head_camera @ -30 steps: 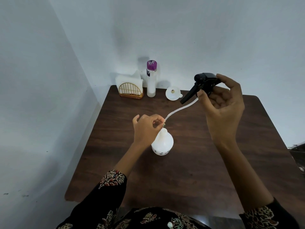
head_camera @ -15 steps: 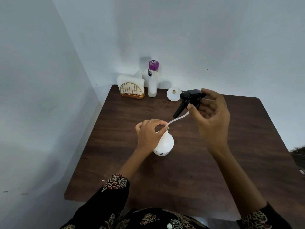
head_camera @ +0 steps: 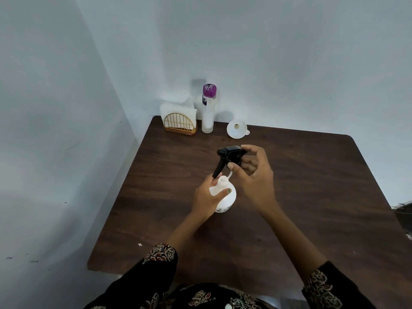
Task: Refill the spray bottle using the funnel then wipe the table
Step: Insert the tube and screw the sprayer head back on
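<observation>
A round white spray bottle [head_camera: 227, 200] stands near the middle of the dark wooden table [head_camera: 312, 197]. My left hand [head_camera: 208, 198] grips its shoulder and neck. My right hand [head_camera: 254, 172] holds the black trigger spray head [head_camera: 229, 155] just above the bottle's open neck. Only a short bit of the white dip tube [head_camera: 229, 174] shows between head and neck. A white funnel [head_camera: 237, 129] lies on its side at the back of the table. Beside it stands a tall clear bottle with a purple cap [head_camera: 208, 110].
A gold wire holder with white napkins [head_camera: 179, 121] sits in the back left corner against the walls. The table's left edge runs along the left wall. A dark object shows past the right edge [head_camera: 404, 211].
My right hand has come down and left with the spray head, and most of the dip tube has gone into the bottle. My left hand has shifted from the tube to the bottle's shoulder.
</observation>
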### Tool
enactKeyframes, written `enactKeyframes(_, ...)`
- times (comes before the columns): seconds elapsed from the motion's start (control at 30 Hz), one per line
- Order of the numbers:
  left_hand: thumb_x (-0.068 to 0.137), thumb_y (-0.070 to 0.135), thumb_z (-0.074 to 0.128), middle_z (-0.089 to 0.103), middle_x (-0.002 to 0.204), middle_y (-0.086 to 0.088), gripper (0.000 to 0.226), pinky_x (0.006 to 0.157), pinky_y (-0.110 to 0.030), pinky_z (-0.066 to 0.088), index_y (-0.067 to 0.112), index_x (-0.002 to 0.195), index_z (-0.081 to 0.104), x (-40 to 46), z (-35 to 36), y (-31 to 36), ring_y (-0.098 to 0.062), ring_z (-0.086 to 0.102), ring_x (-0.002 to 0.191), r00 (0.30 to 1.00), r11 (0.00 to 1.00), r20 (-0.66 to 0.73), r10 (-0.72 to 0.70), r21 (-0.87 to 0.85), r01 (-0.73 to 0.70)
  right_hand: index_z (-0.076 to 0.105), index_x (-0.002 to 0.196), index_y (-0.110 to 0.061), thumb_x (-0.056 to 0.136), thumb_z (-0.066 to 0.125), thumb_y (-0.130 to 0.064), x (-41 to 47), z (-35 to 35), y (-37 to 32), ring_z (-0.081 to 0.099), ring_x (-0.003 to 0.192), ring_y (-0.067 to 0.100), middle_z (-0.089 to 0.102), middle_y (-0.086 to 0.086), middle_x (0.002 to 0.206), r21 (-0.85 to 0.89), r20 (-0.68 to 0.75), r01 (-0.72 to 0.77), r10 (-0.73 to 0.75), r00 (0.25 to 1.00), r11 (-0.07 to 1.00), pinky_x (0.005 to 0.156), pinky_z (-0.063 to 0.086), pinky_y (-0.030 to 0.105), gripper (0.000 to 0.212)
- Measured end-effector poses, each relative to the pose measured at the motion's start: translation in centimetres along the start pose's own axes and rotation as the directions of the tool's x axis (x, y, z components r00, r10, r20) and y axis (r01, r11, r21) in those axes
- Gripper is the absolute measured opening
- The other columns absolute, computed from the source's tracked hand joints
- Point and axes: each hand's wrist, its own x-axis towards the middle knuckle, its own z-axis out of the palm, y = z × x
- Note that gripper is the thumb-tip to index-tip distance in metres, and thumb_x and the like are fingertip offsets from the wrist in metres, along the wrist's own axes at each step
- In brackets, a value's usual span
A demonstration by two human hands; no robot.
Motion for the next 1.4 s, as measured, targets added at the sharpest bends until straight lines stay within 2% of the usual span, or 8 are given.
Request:
enactKeyframes(0.2,0.06,0.077,0.051,0.068,0.106,0.0,0.08,0.089,-0.045,0.051,0.026,0.12,0.058,0.2,0.8,-1.3,-0.02,0.063,0.1,0.999,0.992,0.001,-0.051,0.117,0.051,0.043,0.119,-0.022,0.077,0.076,-0.009,-0.5,1.4,2.8,0.061,0.084,-0.011,0.061,-0.018,0.091,-0.074,0.033,-0.08,0.083,0.996,0.994,0.074,0.048,0.008,0.055)
enactKeyframes(0.37,0.082,0.049,0.064,0.066,0.114,-0.006,0.05,0.096,-0.046,0.045,0.02,0.121,0.06,0.1,0.8,-1.3,-0.025,0.06,0.109,0.995,0.991,-0.052,-0.088,0.097,0.092,0.035,0.13,-0.019,0.073,0.079,-0.011,-1.2,2.1,4.5,0.06,0.087,-0.003,0.06,-0.015,0.088,-0.089,0.043,-0.171,0.176,0.983,0.981,0.084,0.047,0.017,0.072)
enactKeyframes(0.53,0.076,0.062,0.05,0.058,0.126,-0.005,0.066,0.102,-0.046,0.039,0.028,0.133,0.051,-0.1,0.8,-1.4,-0.023,0.053,0.118,0.998,0.987,0.0,-0.064,0.15,0.063,0.038,0.134,-0.015,0.073,0.08,-0.016,-0.5,2.5,5.2,0.058,0.091,0.009,0.058,-0.008,0.093,-0.124,0.06,-0.201,0.21,0.976,0.972,0.085,0.045,0.023,0.075)
enactKeyframes(0.7,0.077,0.06,0.046,0.053,0.135,-0.003,0.065,0.107,-0.046,0.034,0.028,0.134,0.049,-0.2,1.0,-1.7,-0.021,0.047,0.126,1.0,0.989,0.003,-0.025,0.143,0.024,0.059,0.111,-0.014,0.072,0.081,-0.02,0.0,2.6,6.4,0.062,0.098,0.014,0.065,-0.003,0.1,-0.122,0.092,-0.259,0.271,0.958,0.958,0.082,0.051,0.026,0.045)
enactKeyframes(0.8,0.071,0.064,0.044,0.05,0.139,0.0,0.072,0.108,-0.047,0.034,0.025,0.132,0.052,-0.2,1.2,-1.8,-0.018,0.044,0.129,1.0,0.994,-0.03,-0.001,0.105,0.005,0.057,0.093,-0.017,0.07,0.082,-0.024,0.3,2.6,6.9,0.063,0.096,0.017,0.065,0.002,0.101,-0.101,0.11,-0.313,0.323,0.94,0.945,0.072,0.049,0.021,0.035)
enactKeyframes(0.93,0.081,0.052,0.048,0.047,0.142,-0.002,0.06,0.108,-0.049,0.033,0.021,0.133,0.051,0.1,1.2,-2.0,-0.018,0.04,0.133,0.999,0.989,-0.034,0.0,0.147,0.005,0.053,0.075,-0.023,0.066,0.084,-0.031,0.6,2.6,7.3,0.065,0.084,0.023,0.066,0.012,0.092,-0.137,0.116,-0.28,0.296,0.948,0.95,0.068,0.053,0.031,0.034)
enactKeyframes(1.1,0.093,0.038,0.053,0.045,0.145,-0.003,0.053,0.109,-0.046,0.034,0.019,0.141,0.042,0.5,1.3,-2.8,-0.019,0.038,0.135,0.999,0.979,-0.022,0.036,0.202,-0.031,0.041,0.076,-0.016,0.069,0.082,-0.028,0.2,4.0,7.1,0.049,0.061,0.009,0.053,-0.003,0.071,-0.166,0.026,-0.245,0.253,0.967,0.955,0.053,0.042,0.019,0.043)
enactKeyframes(1.4,0.092,0.04,0.052,0.052,0.137,-0.003,0.046,0.103,-0.045,0.04,0.02,0.134,0.05,0.5,1.1,-2.6,-0.02,0.046,0.128,0.998,0.976,-0.05,0.048,0.216,-0.036,0.053,0.085,-0.032,0.078,0.076,-0.021,-0.9,4.1,7.5,0.058,0.099,0.025,0.051,0.011,0.105,-0.097,0.099,-0.23,0.239,0.966,0.968,0.083,0.052,0.035,0.026)
